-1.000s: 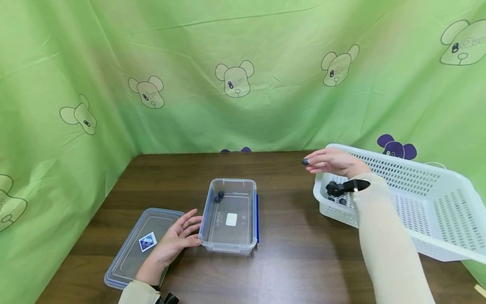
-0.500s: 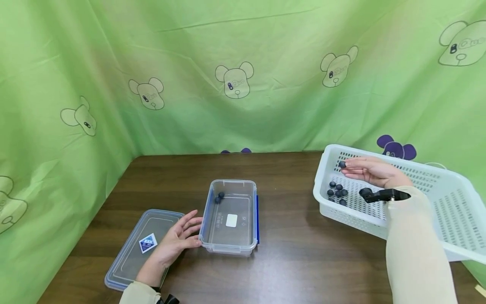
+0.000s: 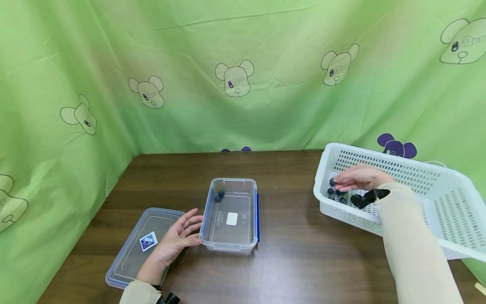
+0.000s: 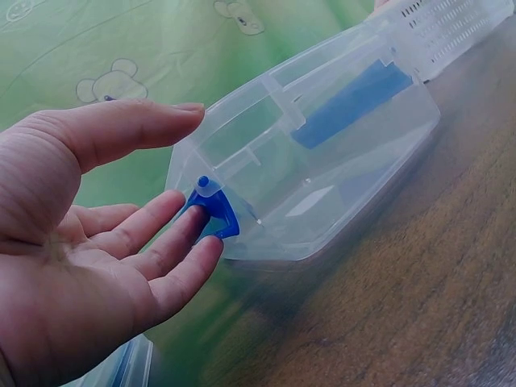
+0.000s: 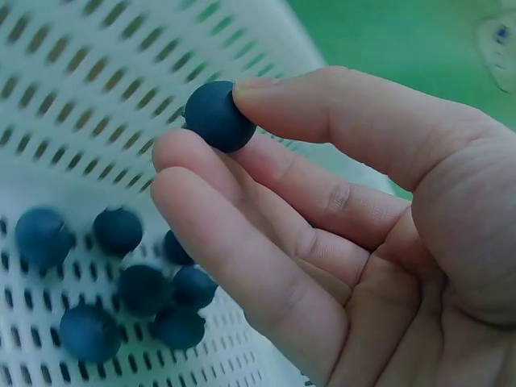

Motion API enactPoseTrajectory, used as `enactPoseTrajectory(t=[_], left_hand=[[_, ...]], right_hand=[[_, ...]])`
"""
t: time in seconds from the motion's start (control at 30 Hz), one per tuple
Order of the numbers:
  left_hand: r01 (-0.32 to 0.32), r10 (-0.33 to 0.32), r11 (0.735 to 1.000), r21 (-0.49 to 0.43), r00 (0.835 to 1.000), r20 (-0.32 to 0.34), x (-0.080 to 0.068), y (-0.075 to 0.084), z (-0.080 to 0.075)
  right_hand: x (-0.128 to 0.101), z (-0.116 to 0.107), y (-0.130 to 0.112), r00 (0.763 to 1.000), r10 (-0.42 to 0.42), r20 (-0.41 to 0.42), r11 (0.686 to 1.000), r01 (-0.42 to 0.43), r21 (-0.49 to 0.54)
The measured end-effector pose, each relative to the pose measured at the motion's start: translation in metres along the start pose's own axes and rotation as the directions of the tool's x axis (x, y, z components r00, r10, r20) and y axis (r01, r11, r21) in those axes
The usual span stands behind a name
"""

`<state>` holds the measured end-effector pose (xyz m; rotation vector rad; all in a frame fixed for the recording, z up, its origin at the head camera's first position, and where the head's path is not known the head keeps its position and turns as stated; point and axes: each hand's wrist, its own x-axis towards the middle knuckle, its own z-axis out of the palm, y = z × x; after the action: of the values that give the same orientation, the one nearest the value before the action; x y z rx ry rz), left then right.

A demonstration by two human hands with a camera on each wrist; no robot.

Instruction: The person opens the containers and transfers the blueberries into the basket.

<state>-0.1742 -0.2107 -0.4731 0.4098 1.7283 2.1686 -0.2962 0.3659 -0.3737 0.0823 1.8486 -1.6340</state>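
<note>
My right hand (image 3: 362,177) is inside the white basket (image 3: 436,166), low over its left end. In the right wrist view, thumb and fingertips pinch a dark blueberry (image 5: 219,117). Several more blueberries (image 5: 90,332) lie on the slotted basket floor beneath. My left hand (image 3: 178,238) stays beside the clear plastic container (image 3: 228,249), fingers loosely spread. Its fingertips are at the blue latch (image 4: 216,218) on the container's side, thumb near the rim. Two blueberries (image 3: 219,196) sit in the container's far left part.
The container's lid (image 3: 129,261), with a blue and white label, lies flat at the left, partly under my left forearm. Another blue latch (image 3: 258,217) hangs on the container's right side. A green curtain (image 3: 281,118) borders the wooden table (image 3: 288,270) behind.
With a blueberry pinched, my right hand has gone from the basket's left rim to over its inside, then down toward the other blueberries. The left hand and container keep their places.
</note>
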Motion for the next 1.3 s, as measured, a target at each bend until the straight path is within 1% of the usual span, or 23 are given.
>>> enactPoseTrajectory(t=[0.07, 0.13, 0.27, 0.33, 0.43, 0.53, 0.63, 0.7, 0.77, 0.87, 0.93, 1.03, 1.13, 1.2, 1.3], left_hand=[[0.000, 0.000, 1.000, 0.001, 1.000, 0.001, 0.000, 0.001, 0.000], [-0.002, 0.002, 1.000, 0.001, 1.000, 0.004, 0.000, 0.001, 0.000], [-0.006, 0.006, 1.000, -0.006, 1.000, 0.005, 0.000, 0.002, 0.000], [-0.010, 0.010, 1.000, -0.004, 1.000, 0.006, -0.001, 0.002, 0.000], [-0.011, 0.011, 1.000, -0.002, 1.000, 0.006, 0.000, 0.001, 0.000], [-0.009, 0.009, 1.000, -0.005, 1.000, 0.005, 0.001, 0.000, 0.001], [-0.006, 0.006, 1.000, -0.005, 1.000, 0.003, 0.002, 0.000, 0.001], [-0.007, 0.007, 1.000, -0.002, 1.000, 0.004, 0.001, 0.000, 0.000], [-0.001, 0.001, 1.000, 0.003, 1.000, -0.001, 0.001, 0.000, 0.000], [0.004, -0.004, 1.000, 0.001, 1.000, -0.007, 0.001, 0.000, -0.001], [0.009, -0.009, 1.000, -0.001, 1.000, -0.014, 0.002, 0.001, 0.000], [0.006, -0.006, 1.000, -0.005, 1.000, -0.017, 0.002, 0.002, 0.001], [0.005, -0.005, 1.000, -0.005, 1.000, -0.019, 0.002, 0.002, 0.001], [0.002, -0.002, 1.000, -0.003, 1.000, -0.014, 0.002, 0.001, 0.000], [-0.003, 0.003, 1.000, 0.001, 1.000, -0.005, 0.002, -0.001, -0.001]], right_hand=[[0.002, 0.003, 0.000, 0.997, 0.058, -0.056, 0.998, -0.060, -0.030], [0.004, 0.006, 0.000, 0.990, 0.105, -0.093, 0.992, -0.111, -0.063], [0.005, 0.009, 0.004, 0.978, 0.149, -0.143, 0.974, -0.171, -0.152], [0.006, 0.009, 0.006, 0.976, 0.153, -0.154, 0.965, -0.181, -0.190], [0.007, 0.009, 0.008, 0.973, 0.159, -0.166, 0.957, -0.194, -0.217], [0.007, 0.008, 0.008, 0.973, 0.160, -0.168, 0.955, -0.196, -0.225], [0.006, 0.009, 0.006, 0.971, 0.161, -0.175, 0.961, -0.195, -0.198], [0.004, 0.010, 0.004, 0.975, 0.150, -0.166, 0.969, -0.178, -0.172], [0.003, 0.012, 0.000, 0.981, 0.119, -0.155, 0.982, -0.140, -0.130], [0.001, 0.015, -0.008, 0.991, 0.034, -0.128, 0.996, -0.044, -0.077], [-0.001, 0.018, -0.016, 0.993, -0.037, -0.116, 0.998, 0.031, -0.053], [0.001, 0.026, -0.026, 0.985, -0.132, -0.110, 0.991, 0.130, -0.024], [0.004, 0.038, -0.034, 0.971, -0.208, -0.116, 0.977, 0.212, 0.021], [0.006, 0.049, -0.039, 0.962, -0.247, -0.112, 0.966, 0.254, 0.044], [0.011, 0.069, -0.047, 0.954, -0.284, -0.098, 0.957, 0.289, 0.034]])
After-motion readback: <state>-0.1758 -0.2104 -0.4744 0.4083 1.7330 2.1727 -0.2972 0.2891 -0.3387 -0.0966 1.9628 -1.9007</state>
